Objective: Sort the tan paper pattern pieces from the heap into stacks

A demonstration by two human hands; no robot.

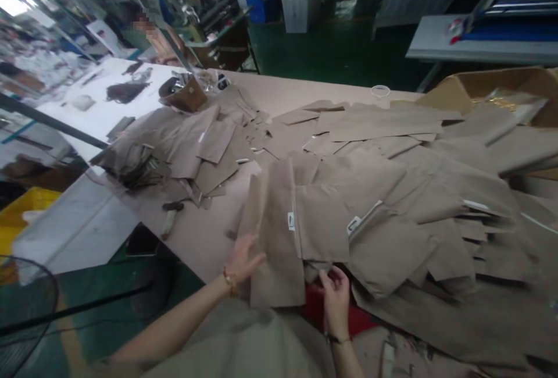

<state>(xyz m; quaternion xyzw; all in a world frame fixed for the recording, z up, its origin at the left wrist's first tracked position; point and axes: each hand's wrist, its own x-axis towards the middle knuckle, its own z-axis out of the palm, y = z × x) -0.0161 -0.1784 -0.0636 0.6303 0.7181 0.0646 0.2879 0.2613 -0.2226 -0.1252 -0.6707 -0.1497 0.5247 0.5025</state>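
Lying at the worktop's (192, 238) near edge, a taupe panel (279, 250) is being touched by the left hand (244, 261), fingers apart; a fabric edge (314, 272) is being pinched by the right hand (337, 296); apparently midway, loose pieces (392, 250) are being left.

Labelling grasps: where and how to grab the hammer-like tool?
I'd pinch the hammer-like tool across its pale handle, coming from the near table edge with the left hand, the nearer one. The handle points toward that edge, uncovered; the dark head faces the brown pieces.
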